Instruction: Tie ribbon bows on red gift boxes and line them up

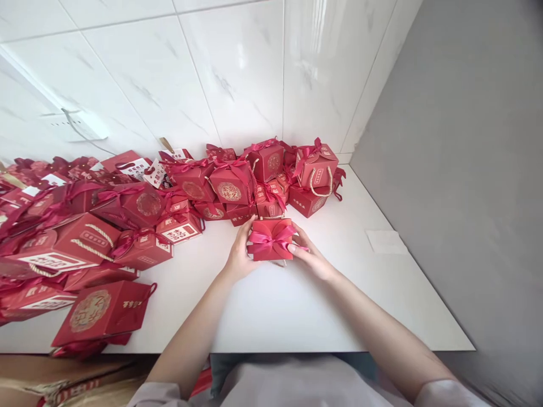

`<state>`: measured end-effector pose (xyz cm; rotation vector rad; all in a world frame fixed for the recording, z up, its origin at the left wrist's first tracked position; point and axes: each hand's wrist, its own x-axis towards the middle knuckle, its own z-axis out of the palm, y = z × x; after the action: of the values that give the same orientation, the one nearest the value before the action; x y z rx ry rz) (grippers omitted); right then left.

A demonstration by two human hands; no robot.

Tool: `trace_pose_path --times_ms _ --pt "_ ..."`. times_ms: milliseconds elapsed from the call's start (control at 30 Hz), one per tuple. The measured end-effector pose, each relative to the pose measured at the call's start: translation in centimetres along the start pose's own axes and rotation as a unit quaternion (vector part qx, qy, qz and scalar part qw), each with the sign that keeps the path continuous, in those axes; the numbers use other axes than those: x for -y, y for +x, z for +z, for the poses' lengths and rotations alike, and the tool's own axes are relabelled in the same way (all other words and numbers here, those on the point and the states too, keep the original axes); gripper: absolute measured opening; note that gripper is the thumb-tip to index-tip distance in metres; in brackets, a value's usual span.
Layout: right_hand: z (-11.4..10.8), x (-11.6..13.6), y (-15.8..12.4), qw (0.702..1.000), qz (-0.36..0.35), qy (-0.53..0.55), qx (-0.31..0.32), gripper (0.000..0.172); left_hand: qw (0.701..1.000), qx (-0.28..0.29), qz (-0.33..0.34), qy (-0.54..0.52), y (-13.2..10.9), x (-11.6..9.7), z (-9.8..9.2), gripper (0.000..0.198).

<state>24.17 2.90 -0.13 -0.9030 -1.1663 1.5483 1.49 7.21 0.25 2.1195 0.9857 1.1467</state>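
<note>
A small red gift box [271, 240] with a pink ribbon bow on top stands on the white table [275, 308], just in front of the pile of boxes. My left hand [238, 254] grips its left side with the fingers curled round the edge. My right hand [309, 252] presses against its right side, fingertips on the ribbon end. Both hands hold the box between them.
Many red gift boxes [231, 183] with ribbons and rope handles are heaped along the tiled wall and across the table's left side. A larger flat red box [104, 311] lies near the front left edge. A white paper slip [386, 241] lies at right, beside a grey wall.
</note>
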Motion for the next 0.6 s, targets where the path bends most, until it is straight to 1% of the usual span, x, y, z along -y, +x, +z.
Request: trace_pose_path --times_ms 100,200,233,300,367,400,467,533,600 --pt "0.7 0.8 -0.4 1.0 0.01 0.011 0.016 0.086 1.0 -0.011 -0.023 -0.015 -0.5 0.1 0.1 0.107" --pt "1.5 1.2 -0.7 1.0 -0.001 0.016 0.021 0.088 0.999 -0.01 -0.021 -0.032 -0.6 -0.1 0.3 0.1" --pt "1.7 1.1 -0.7 1.0 0.0 0.021 0.011 0.088 0.999 -0.003 -0.021 -0.035 -0.6 -0.3 0.3 0.098" --pt "1.9 0.6 -0.6 0.999 0.0 0.032 -0.025 0.087 0.998 0.022 -0.018 -0.052 -0.6 -0.5 0.1 0.103" --pt "1.8 -0.1 -0.5 0.997 -0.003 0.042 -0.064 0.084 0.992 0.05 -0.021 -0.114 -0.5 -0.6 -0.1 0.106" --pt "1.7 -0.4 -0.5 0.996 -0.006 0.046 -0.077 0.083 0.986 0.052 -0.026 -0.155 -0.5 -0.5 -0.3 0.103" --pt "1.5 -0.7 -0.4 0.994 -0.017 0.051 -0.094 0.081 0.977 0.019 -0.045 -0.207 -0.5 -0.3 -0.5 0.087" --pt "1.3 -0.8 -0.4 0.993 -0.027 0.05 -0.107 0.08 0.975 -0.023 -0.083 -0.202 -0.5 -0.1 -0.6 0.062" --pt "1.1 -0.8 -0.4 0.992 -0.034 0.044 -0.117 0.082 0.973 -0.029 -0.128 -0.191 -0.4 -0.1 -0.7 0.042"
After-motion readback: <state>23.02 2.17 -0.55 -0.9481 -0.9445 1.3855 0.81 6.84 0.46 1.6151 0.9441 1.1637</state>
